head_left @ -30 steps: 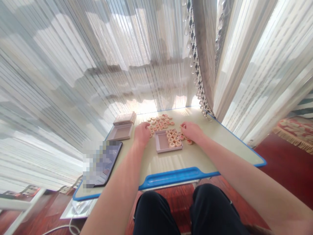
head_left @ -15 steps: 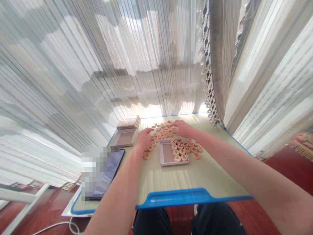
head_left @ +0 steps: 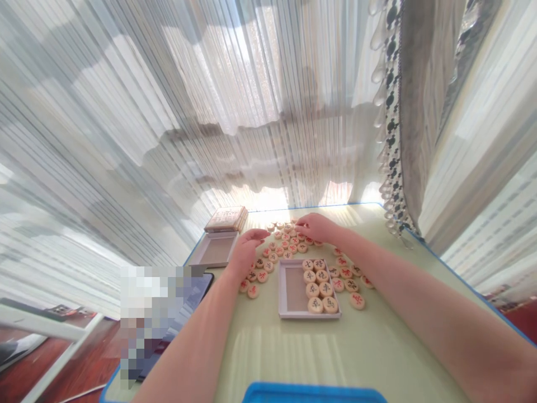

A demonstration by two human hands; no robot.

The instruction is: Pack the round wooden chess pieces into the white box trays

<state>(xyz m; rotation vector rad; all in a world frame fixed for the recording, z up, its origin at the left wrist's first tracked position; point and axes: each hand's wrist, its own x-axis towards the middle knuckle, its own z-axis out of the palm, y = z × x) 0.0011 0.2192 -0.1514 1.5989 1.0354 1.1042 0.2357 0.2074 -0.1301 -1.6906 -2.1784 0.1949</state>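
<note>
Round wooden xiangqi pieces (head_left: 294, 248) with red and black characters lie loose across the table's far middle. My left hand (head_left: 247, 252) is at their left side, fingers stretched out towards the far pieces, nothing seen in it. My right hand (head_left: 318, 228) reaches over the far right of the spread. Its fingers are apart and bent down at the pieces; the tips are partly hidden among them. Nearer to me stands a shallow box (head_left: 296, 291). Several black-character pieces (head_left: 325, 289) sit in two columns on its right side; its left part shows bare bottom.
Several more pieces (head_left: 356, 300) lie right of the box. At the back left are an empty shallow tray (head_left: 216, 249) and a stack of flat boxes (head_left: 226, 219). A tablet (head_left: 180, 319), partly blurred out, lies at the left edge. Curtains (head_left: 268, 140) hang beyond the table.
The view has tilted and come closer, so the table looks larger. My hands remain near the far pieces. The pieces in the box look the same.
</note>
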